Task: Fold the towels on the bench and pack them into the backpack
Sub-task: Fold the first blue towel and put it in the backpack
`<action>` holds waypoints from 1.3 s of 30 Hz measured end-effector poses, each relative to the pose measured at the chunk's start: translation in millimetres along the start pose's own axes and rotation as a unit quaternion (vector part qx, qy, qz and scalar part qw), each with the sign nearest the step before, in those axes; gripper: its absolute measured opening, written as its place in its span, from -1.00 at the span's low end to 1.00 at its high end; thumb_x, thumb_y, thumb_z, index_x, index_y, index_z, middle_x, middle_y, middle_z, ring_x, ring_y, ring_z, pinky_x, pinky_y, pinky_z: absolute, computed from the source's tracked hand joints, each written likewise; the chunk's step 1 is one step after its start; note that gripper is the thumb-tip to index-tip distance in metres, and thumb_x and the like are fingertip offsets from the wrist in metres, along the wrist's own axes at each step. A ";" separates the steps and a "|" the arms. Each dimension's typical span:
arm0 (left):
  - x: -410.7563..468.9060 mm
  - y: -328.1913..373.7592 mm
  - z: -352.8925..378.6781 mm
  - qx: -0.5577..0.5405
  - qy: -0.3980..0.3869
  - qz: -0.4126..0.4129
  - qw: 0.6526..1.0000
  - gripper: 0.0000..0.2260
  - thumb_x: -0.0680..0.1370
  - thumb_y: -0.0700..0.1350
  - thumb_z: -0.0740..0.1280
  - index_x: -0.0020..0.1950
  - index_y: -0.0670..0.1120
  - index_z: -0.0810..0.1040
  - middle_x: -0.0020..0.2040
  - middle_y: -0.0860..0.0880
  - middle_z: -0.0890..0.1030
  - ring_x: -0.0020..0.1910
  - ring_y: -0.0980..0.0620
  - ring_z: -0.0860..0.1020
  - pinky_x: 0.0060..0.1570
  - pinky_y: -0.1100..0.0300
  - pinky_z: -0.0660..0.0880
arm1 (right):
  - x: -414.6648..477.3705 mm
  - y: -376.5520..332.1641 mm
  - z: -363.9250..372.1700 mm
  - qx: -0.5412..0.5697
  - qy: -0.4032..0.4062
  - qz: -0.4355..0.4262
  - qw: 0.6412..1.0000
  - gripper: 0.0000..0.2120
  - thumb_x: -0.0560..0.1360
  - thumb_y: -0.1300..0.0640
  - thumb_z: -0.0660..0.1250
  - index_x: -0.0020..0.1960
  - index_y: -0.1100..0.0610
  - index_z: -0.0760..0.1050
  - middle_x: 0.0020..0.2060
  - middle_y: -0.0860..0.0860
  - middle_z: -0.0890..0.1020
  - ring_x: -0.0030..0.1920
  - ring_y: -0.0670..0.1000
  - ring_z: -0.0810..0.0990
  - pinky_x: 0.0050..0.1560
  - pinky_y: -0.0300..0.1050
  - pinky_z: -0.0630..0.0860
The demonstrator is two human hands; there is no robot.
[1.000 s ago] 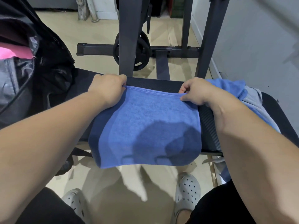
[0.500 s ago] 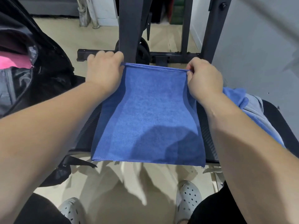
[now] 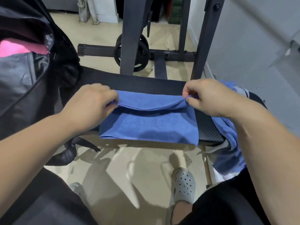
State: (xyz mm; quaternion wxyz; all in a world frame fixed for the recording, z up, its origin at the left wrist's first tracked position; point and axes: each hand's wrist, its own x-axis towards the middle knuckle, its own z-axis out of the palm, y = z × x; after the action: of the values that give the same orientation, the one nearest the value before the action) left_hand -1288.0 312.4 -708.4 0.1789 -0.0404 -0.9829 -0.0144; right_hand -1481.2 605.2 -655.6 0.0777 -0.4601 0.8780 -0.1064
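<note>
My left hand pinches the left corner of the blue towel, fingers curled tight over the cloth. My right hand pinches the opposite corner between thumb and bent fingers. The edge I hold is lifted a little and sags in a shallow curve between my two grips.

Below my fingers the rest of the towel lies flat on the black bench, doubled over. Its near edge reaches the bench's front rim, closer to me than my knuckles.

Just past my right wrist, more towels, blue and pale grey, lie heaped on the bench and spill over its side. Off beyond my left hand stands the black backpack, open at the top, with something pink inside. Ahead of my fingertips, across the bench, a weight plate sits on the dark frame.
</note>
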 end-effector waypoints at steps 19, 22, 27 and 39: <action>-41.2 30.3 10.2 -0.006 -0.118 0.000 0.993 -0.56 0.49 0.37 0.18 -0.19 0.00 0.47 -0.29 0.05 0.41 -0.28 -0.05 0.40 -0.25 0.02 0.42 | -42.7 -30.3 50.3 -0.007 -0.104 0.073 0.992 -0.56 0.39 -0.39 0.31 -0.25 0.00 0.50 -0.28 -0.10 0.56 -0.22 -0.08 0.53 -0.13 0.02 0.55; -30.1 40.4 15.9 -0.018 -0.094 -0.096 0.991 -0.44 0.56 0.31 0.01 0.16 -0.07 0.55 0.08 -0.05 0.54 0.04 -0.17 0.49 0.07 -0.12 0.46 | -31.0 -37.7 58.6 -0.008 0.003 0.078 0.997 -0.52 0.53 -0.35 0.16 0.23 -0.05 0.54 0.15 -0.01 0.54 0.21 0.05 0.48 0.23 0.05 0.46; -18.8 56.2 48.7 -0.009 -0.235 -0.184 0.954 -0.21 0.55 0.39 -0.19 0.65 -0.06 -0.01 0.66 -0.09 -0.06 0.62 -0.14 -0.07 0.53 -0.23 -0.03 | -10.2 -46.0 97.1 -0.050 -0.141 0.185 0.971 -0.17 0.54 -0.47 -0.12 0.65 -0.07 -0.24 0.62 0.12 -0.25 0.60 0.25 -0.29 0.57 0.21 -0.28; 20.5 16.0 66.5 -0.037 -0.245 -0.202 0.948 -0.15 0.49 0.47 -0.17 0.65 0.01 -0.19 0.64 -0.01 -0.25 0.62 -0.01 -0.24 0.57 -0.19 -0.16 | 37.9 -27.6 110.8 -0.071 -0.083 0.203 0.973 -0.11 0.48 -0.53 -0.19 0.63 -0.08 -0.30 0.61 0.13 -0.31 0.58 0.23 -0.37 0.53 0.30 -0.34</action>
State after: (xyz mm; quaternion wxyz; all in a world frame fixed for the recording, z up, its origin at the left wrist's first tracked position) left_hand -1329.1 332.8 -763.1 -0.0758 0.1498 -0.9829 -0.0757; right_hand -1454.8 545.9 -756.8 0.1375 -0.2842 0.9488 0.0133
